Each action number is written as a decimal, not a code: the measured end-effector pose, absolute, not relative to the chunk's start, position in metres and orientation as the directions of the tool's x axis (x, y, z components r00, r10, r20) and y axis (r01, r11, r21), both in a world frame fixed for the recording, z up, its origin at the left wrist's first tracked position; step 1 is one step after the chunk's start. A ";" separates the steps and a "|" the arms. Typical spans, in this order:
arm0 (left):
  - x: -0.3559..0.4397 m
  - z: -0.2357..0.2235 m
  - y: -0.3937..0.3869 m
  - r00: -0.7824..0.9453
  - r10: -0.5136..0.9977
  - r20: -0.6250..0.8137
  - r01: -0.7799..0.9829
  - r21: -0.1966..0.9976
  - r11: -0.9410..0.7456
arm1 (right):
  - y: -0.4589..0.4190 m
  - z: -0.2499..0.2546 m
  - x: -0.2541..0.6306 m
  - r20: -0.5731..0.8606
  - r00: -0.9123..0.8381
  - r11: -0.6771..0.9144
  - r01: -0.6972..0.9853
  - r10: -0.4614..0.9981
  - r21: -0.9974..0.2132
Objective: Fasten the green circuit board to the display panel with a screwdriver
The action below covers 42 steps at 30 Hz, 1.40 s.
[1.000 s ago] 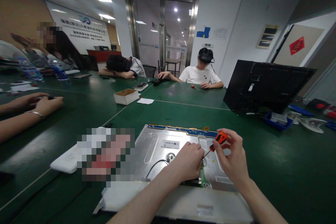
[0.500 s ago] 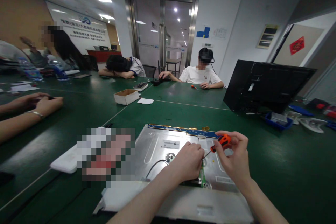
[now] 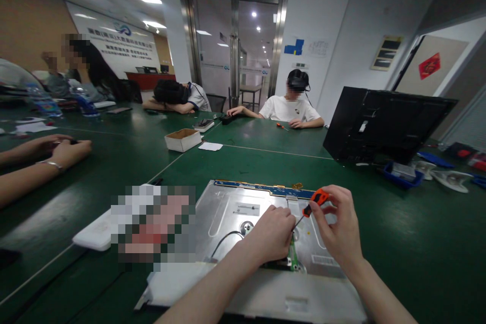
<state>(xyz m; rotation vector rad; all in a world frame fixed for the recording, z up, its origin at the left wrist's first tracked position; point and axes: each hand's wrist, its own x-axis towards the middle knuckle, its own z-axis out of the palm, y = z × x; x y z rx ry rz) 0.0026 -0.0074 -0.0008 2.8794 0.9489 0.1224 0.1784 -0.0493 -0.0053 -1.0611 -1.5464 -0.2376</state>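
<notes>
An orange-and-black screwdriver (image 3: 316, 201) is pinched by its handle between the fingers of my right hand (image 3: 340, 223). Its shaft slants down to the left, and the tip ends beside my left hand (image 3: 274, 233). That hand is closed, fingers curled down over a green circuit board (image 3: 294, 258); whatever they grip is hidden. Beneath both hands lies a flat display panel, metal back (image 3: 231, 223) facing up. A blue circuit strip (image 3: 261, 190) runs along its far edge. A black cable (image 3: 224, 239) curves toward the board from the left.
A black monitor housing (image 3: 383, 124) stands at the right beside a blue tray of parts (image 3: 402, 174). Ahead is an open white box (image 3: 183, 140). A white device (image 3: 94, 230) lies left of the panel. A co-worker's hands (image 3: 68, 152) rest at the left; other people sit across the table.
My right hand has shifted slightly left and up, taking the screwdriver handle with it, and its fingers sit differently. My left hand and the panel look unmoved.
</notes>
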 end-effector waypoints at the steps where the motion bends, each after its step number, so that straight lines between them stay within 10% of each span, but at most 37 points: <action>1: 0.003 0.000 -0.008 0.801 0.597 0.042 0.588 0.126 -0.799 | -0.050 -0.005 0.178 0.869 0.092 0.565 0.726 0.485 -0.392; 42: 0.004 0.002 -0.007 0.805 0.594 0.002 0.590 0.114 -0.800 | -0.047 -0.014 0.180 0.847 0.095 0.606 0.657 0.524 -0.448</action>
